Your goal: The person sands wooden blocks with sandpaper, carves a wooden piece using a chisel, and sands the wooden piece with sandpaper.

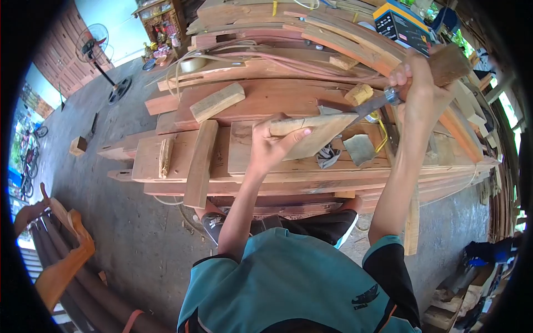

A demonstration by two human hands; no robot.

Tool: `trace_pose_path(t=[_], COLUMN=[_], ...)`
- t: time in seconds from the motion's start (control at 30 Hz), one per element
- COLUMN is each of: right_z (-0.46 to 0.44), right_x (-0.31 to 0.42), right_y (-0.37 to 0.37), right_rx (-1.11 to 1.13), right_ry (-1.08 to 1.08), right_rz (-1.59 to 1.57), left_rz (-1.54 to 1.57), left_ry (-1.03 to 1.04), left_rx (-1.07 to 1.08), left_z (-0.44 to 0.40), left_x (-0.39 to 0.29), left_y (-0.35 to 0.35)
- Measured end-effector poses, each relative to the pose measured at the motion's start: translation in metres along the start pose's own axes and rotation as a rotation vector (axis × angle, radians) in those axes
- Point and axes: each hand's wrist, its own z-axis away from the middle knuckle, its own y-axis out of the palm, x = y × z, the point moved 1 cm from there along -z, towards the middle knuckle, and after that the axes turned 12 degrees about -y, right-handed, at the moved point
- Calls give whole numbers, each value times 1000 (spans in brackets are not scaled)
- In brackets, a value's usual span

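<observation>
Grey concrete floor (144,150) spreads around a low stack of reddish-brown wooden planks (266,100), with a black standing fan (88,48) off at the far left. Over the stack, the left hand (271,141) grips a tilted, pale brown flat wooden board (316,136) by its left end. Its thumb lies along the near face of the board, while the other fingers curl around that end at the upper edge, partly hidden; most of the board extends to the right, beyond the fingertips.

Raised higher at the right, the right hand (417,83) is closed around the thick brown wooden handle (452,64) of a tool with a dark metal blade (371,110). Bent fingers wrap the handle just above a grey metal collar (392,96), and the handle's butt sticks out past the fist. From the collar the blade slants down and left to the board's right end, well apart from the left fingers; whether it touches the wood cannot be told.

Below the board's right part lie a crumpled grey scrap (328,156) and a squarish grey-green sheet (360,150).
</observation>
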Motion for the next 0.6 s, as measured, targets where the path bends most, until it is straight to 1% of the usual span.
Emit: trace_pose_path(t=[0.07,0.17,0.27,0.33,0.4,0.43,0.53,0.57,0.6], right_z=[0,-6,-6,6,14,19,20,17,11], right_x=[2,-4,-22,-22,-19,-14,0,7,17], right_y=[-10,-22,-38,-39,-37,-32,-5,4,11], right_rx=[27,41,7,-47,-108,-73,-2,15,37], right_ry=[-4,127,174,160,152,109,-1,-41,-71], right_rz=[45,-66,-187,-254,-346,-289,-234,-217,-228], left_rz=[-7,-22,-113,-183,-180,-184,8,106,89], left_ry=[13,26,62,80,60,42,-68,-74,-56], left_rx=[22,56,115,126,113,110,-10,-41,-84], left_z=[2,6,7,6,4,5,1,1,2], left_x=[1,-1,-8,-15,-16,-15,-7,-5,-12], left_y=[5,6,-2,-6,-15,-19,-28,-32,-34])
